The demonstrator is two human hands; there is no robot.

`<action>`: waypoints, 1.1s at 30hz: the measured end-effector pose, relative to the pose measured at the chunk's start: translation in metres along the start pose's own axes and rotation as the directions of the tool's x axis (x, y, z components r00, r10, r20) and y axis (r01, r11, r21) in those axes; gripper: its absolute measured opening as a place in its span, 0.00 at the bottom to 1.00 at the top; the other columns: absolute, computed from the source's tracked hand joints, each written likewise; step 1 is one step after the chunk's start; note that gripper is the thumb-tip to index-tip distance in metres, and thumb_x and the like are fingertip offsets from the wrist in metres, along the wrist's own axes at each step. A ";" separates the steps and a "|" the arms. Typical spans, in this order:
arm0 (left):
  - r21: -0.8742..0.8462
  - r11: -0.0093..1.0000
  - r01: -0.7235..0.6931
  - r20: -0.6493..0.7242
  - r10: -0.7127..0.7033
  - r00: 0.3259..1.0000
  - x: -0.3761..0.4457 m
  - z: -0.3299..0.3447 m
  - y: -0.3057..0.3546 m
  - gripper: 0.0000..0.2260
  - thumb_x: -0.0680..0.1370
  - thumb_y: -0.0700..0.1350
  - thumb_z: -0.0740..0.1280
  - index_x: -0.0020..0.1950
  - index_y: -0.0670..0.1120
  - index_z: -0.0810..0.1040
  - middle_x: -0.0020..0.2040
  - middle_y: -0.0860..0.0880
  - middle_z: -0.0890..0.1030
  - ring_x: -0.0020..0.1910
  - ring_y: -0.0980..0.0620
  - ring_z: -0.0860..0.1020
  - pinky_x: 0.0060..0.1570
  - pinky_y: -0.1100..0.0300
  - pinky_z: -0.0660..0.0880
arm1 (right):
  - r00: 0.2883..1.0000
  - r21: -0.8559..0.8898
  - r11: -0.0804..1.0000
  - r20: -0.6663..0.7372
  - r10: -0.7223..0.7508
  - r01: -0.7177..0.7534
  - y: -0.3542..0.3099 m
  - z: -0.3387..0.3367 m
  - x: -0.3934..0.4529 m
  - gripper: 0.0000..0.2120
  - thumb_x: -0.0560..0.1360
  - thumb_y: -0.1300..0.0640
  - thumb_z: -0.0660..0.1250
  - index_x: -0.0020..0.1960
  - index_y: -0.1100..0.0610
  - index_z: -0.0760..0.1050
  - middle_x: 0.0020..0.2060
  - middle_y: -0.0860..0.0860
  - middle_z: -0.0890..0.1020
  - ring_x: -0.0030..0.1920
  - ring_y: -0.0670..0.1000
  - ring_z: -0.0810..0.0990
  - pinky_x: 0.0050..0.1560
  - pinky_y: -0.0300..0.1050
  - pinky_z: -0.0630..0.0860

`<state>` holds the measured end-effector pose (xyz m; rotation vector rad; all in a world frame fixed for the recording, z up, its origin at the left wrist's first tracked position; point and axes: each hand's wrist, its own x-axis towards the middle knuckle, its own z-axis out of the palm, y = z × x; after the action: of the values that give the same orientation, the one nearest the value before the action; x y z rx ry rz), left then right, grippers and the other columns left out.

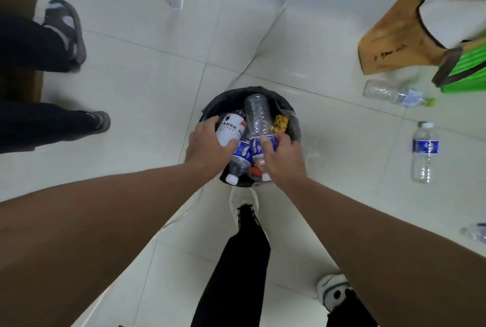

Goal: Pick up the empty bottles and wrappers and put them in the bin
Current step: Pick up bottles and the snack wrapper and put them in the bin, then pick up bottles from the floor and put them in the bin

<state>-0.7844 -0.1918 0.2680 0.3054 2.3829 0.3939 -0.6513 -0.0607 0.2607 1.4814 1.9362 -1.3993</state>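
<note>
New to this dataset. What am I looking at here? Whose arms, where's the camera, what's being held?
There is no robot. One wide-angle camera sits on a person's head and looks down, so the two bare arms reaching in from the bottom belong to the wearer, and the legs and white shoes below are theirs too.

Both hands are over a small black bin on a tiled floor. The left hand grips a white-labelled bottle. The right hand grips a clear blue-labelled bottle that sticks up out of the bin. Another blue-labelled bottle and some wrappers are already inside.

More bottles lie on the floor to the right: a green-capped one, a white-capped one, and one cut off at the frame edge. Bags stand top right. Someone else's legs in sandals are on the left.
</note>
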 end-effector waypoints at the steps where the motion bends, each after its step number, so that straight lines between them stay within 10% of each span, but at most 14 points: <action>1: -0.009 1.000 -0.002 -0.015 0.002 1.000 -0.004 -0.005 0.005 0.37 0.77 0.57 0.74 0.83 0.50 0.66 0.76 0.44 0.72 0.73 0.41 0.73 0.68 0.38 0.76 | 0.999 0.008 1.000 -0.024 -0.025 0.026 0.004 -0.010 -0.008 0.24 0.85 0.39 0.61 0.71 0.55 0.76 0.62 0.57 0.80 0.58 0.58 0.80 0.61 0.53 0.78; 8: -0.031 0.996 -0.079 -0.056 0.078 0.995 -0.042 -0.012 0.062 0.33 0.78 0.55 0.74 0.82 0.51 0.68 0.76 0.46 0.72 0.74 0.44 0.73 0.70 0.42 0.75 | 0.999 0.112 0.994 -0.042 0.014 -0.009 0.059 -0.097 -0.057 0.14 0.80 0.40 0.64 0.44 0.48 0.77 0.40 0.48 0.85 0.43 0.56 0.86 0.51 0.58 0.84; 15: 0.085 0.976 -0.201 -0.018 0.203 0.979 -0.103 0.034 0.130 0.31 0.76 0.52 0.75 0.79 0.51 0.72 0.71 0.46 0.76 0.69 0.44 0.76 0.64 0.50 0.74 | 0.993 0.113 0.989 -0.062 0.104 -0.097 0.179 -0.189 -0.100 0.15 0.78 0.38 0.70 0.53 0.49 0.81 0.44 0.46 0.86 0.45 0.49 0.84 0.45 0.46 0.76; 20: 0.112 0.950 -0.292 0.095 0.282 0.955 -0.148 0.100 0.191 0.31 0.77 0.47 0.76 0.79 0.44 0.73 0.73 0.41 0.75 0.73 0.39 0.72 0.74 0.44 0.69 | 0.971 0.172 0.964 -0.092 0.220 -0.203 0.277 -0.257 -0.137 0.20 0.78 0.37 0.70 0.59 0.51 0.81 0.52 0.49 0.85 0.54 0.52 0.84 0.59 0.52 0.80; 33: 0.158 0.940 -0.301 0.282 0.249 0.926 -0.219 0.249 0.271 0.43 0.64 0.69 0.69 0.78 0.57 0.71 0.72 0.50 0.75 0.68 0.46 0.77 0.70 0.43 0.75 | 0.906 0.363 0.879 -0.168 0.388 -0.309 0.464 -0.342 -0.211 0.28 0.77 0.34 0.72 0.67 0.53 0.79 0.60 0.54 0.82 0.60 0.54 0.82 0.63 0.51 0.77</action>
<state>-0.4269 0.0376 0.3192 0.7469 2.1261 0.2256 -0.0652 0.1010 0.3440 2.1193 1.4877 -1.4771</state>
